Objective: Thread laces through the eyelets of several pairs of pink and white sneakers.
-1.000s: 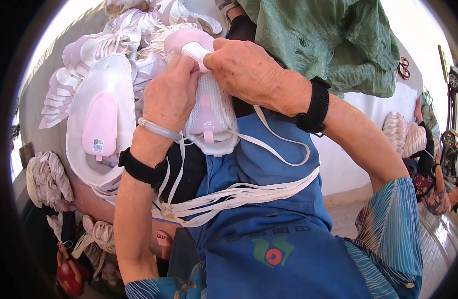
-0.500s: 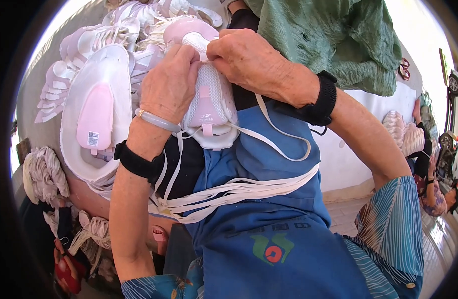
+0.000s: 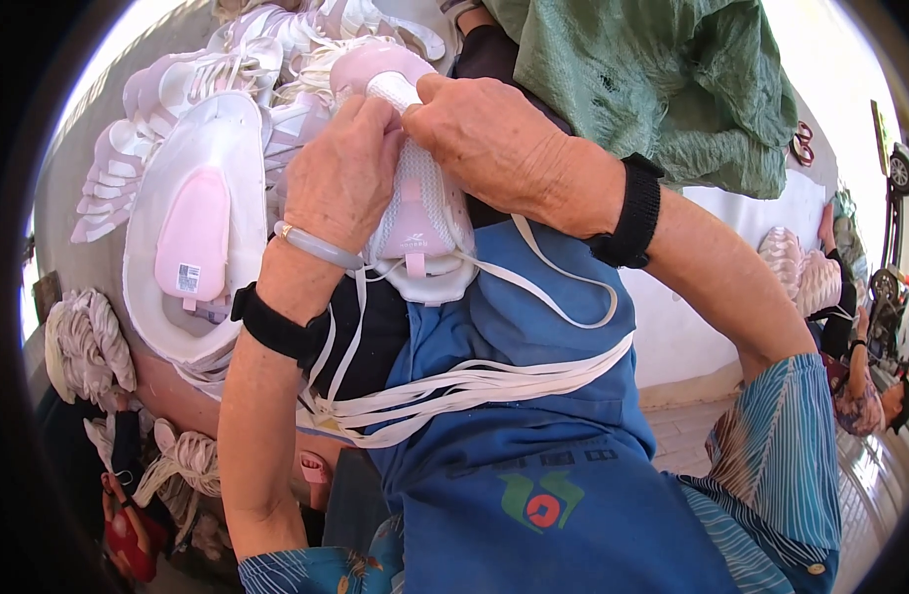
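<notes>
A pink and white sneaker (image 3: 423, 228) rests on my lap, its heel end toward me and its pink toe away. My left hand (image 3: 340, 173) is closed in a pinch at the left of its throat. Facing it, my right hand (image 3: 484, 139) is closed too, its thumb and fingertips meeting the left hand's. They pinch the white shoelace at the lacing rows, though the knuckles largely hide the grip. Loose shoelace (image 3: 563, 305) curves from the shoe's ankle over my blue apron (image 3: 533, 436). A bundle of white laces (image 3: 474, 391) lies across my lap.
To the left, a white shoe upper with a pink insole (image 3: 192, 233) stands before stacked sneaker uppers (image 3: 143, 139). Grey-white bundles (image 3: 88, 346) lie lower left. A green sack (image 3: 662, 89) is at the far right, with red-handled scissors (image 3: 803, 144) beyond. Other people sit at both edges.
Both hands have come slightly nearer to me, and the right has turned a little. The shoe has shifted slightly toward me. Both hands stay pinched.
</notes>
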The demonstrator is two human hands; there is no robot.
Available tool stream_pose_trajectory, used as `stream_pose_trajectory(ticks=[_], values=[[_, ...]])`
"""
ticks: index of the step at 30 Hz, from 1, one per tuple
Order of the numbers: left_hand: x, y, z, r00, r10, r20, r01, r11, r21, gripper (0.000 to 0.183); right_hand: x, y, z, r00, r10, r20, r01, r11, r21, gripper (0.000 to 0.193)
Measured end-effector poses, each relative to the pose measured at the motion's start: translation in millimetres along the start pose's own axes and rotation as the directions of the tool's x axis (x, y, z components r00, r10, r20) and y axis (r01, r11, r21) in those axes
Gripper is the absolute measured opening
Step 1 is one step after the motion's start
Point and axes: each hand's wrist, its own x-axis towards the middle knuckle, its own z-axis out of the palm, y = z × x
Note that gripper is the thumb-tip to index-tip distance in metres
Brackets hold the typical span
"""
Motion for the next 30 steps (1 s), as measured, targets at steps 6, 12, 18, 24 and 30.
stream_pose_trajectory(ticks=[6, 12, 18, 24, 30], values=[[1, 1, 1, 1.0, -0.012, -0.005, 0.012, 1.0, -0.013, 0.012, 4, 7, 5, 0.997, 0.073, -0.007, -0.071, 0.988, 0.136, 0.01], [-1, 4, -5, 0.995, -0.08, 0.054, 0.085, 0.992, -0.089, 0.011, 3, 14, 6, 0.998, -0.008, -0.061, 0.018, 0.986, 0.168, 0.012], [-8, -4, -11, 0.961, -0.239, 0.138, 0.272, 0.91, -0.314, 0.014, 2, 15, -2, 0.985, 0.135, 0.104, -0.164, 0.917, 0.365, 0.009], [-4, -10, -13, 0.947, -0.264, 0.185, 0.313, 0.888, -0.337, 0.02, 7, -1, 8, 0.995, 0.035, -0.094, -0.013, 0.976, 0.217, 0.009], [-2, -5, -13, 0.948, -0.274, 0.164, 0.311, 0.909, -0.276, 0.019, 2, 5, 4, 0.993, 0.121, 0.011, -0.121, 0.976, 0.181, 0.013]])
